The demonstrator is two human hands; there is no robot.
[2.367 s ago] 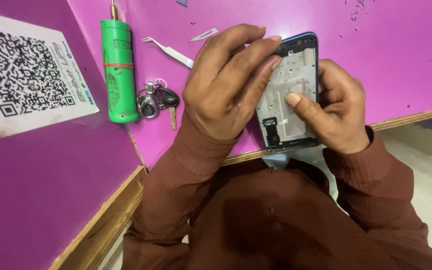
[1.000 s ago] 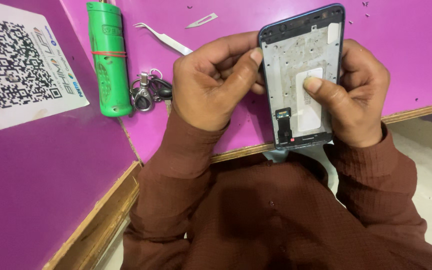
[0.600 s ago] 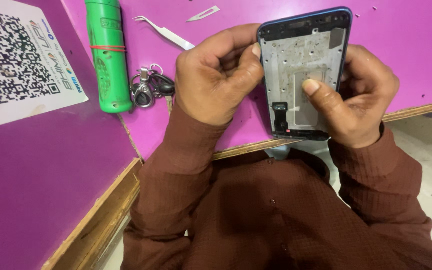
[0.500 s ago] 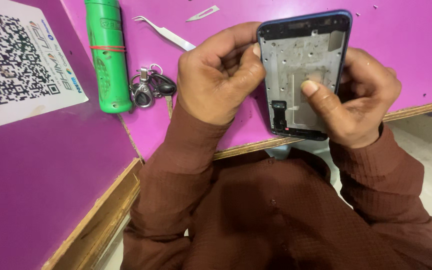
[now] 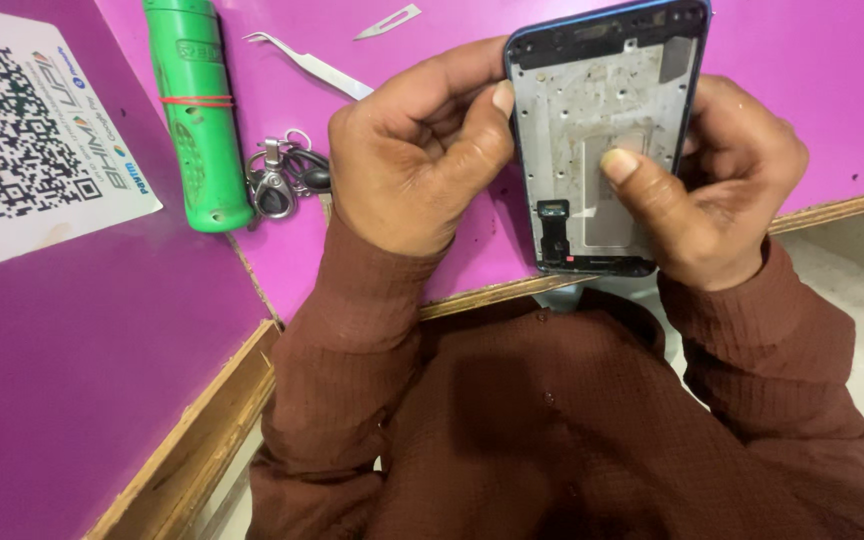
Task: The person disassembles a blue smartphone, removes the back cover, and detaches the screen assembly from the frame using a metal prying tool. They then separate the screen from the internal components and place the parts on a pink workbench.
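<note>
An opened phone frame (image 5: 602, 110) with a blue rim and a bare grey metal inside is held upright above the front edge of the purple table (image 5: 832, 100). My left hand (image 5: 412, 160) grips its left side, thumb pressed on the frame's edge. My right hand (image 5: 722, 190) holds the right side, and its thumb rests on the pale rectangular patch in the middle of the frame. A small black part sits at the frame's lower left.
On the table to the left lie a green cylinder-shaped tool (image 5: 197, 110), a bunch of keys (image 5: 282, 180), metal tweezers (image 5: 312, 65), a thin blade (image 5: 387, 20) and a white card with a square code (image 5: 22, 140). The table's wooden edge (image 5: 202, 430) runs along my brown sleeves.
Both hands have lifted the phone frame a little higher and farther from me. My right thumb has stayed on the frame's middle. The items on the table have not moved.
</note>
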